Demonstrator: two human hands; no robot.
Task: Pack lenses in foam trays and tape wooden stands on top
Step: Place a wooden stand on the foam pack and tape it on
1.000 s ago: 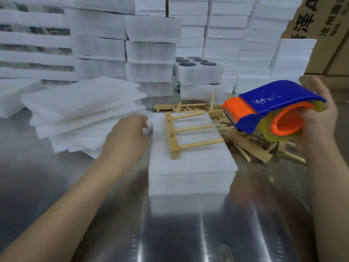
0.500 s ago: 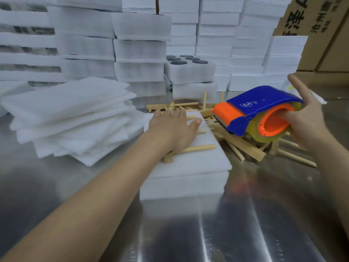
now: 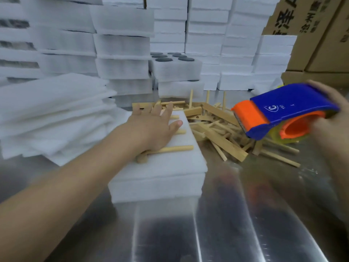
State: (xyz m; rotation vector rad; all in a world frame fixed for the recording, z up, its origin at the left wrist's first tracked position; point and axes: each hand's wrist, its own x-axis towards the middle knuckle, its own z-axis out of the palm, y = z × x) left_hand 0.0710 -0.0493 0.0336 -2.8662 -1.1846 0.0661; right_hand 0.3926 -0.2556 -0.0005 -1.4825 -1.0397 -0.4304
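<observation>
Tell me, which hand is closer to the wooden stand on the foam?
Left. The left hand rests flat on the stand; the right hand holds the tape gun off to its right, not touching it.

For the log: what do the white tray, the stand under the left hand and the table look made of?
Tray: white foam, matte, with soft, slightly fuzzy edges. Stand: pale bare wood with round dowels; no varnish sheen that I can see. Table: probably sheet metal, glossy, showing streaked reflections.
</observation>
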